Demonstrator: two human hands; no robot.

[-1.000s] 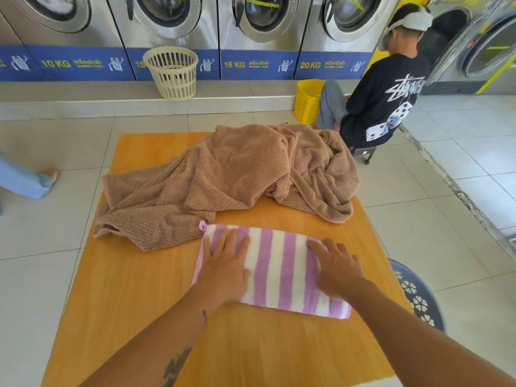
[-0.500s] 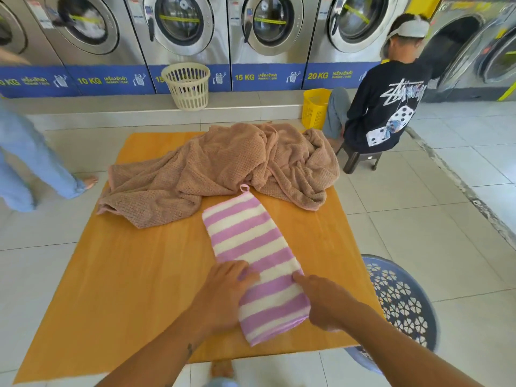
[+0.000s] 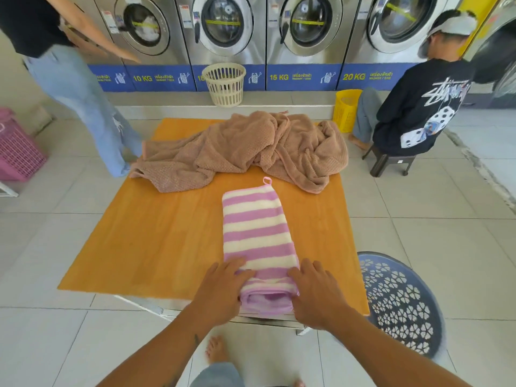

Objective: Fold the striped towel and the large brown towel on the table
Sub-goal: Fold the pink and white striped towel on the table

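At the far left I see a pink basket point(image 3: 16, 152) on the tiled floor, and beside it a standing person point(image 3: 83, 101) in pale jeans, close to the tabletop's far left corner. Behind them is a row of washing machines point(image 3: 223, 29), with a cream basket point(image 3: 224, 85) on the step in front.

The orange tabletop point(image 3: 156, 241) fills the middle of my view. The brown towel point(image 3: 245, 152) lies crumpled and unfolded across its far half, its left edge spilling over the side. The striped towel point(image 3: 255, 236), pink and white, is folded into a long narrow strip running away from me, right of centre. The small loop point(image 3: 267, 180) at its far end stops just short of the brown towel, and its near end reaches the tabletop's near edge.

My left hand point(image 3: 223, 291) rests on the near left corner of the striped towel, fingers nearly straight and flat on the cloth. My right hand point(image 3: 318, 294) does the same at the near right corner, fingers spread and pressing down. Neither hand is curled round anything that I can see.

To the right, a blue perforated basket point(image 3: 402, 303) sits just beside the tabletop. Further back are a yellow basket point(image 3: 346, 107) and a seated person point(image 3: 424, 107) in a dark printed top on a low stool point(image 3: 388, 163), facing the machines.
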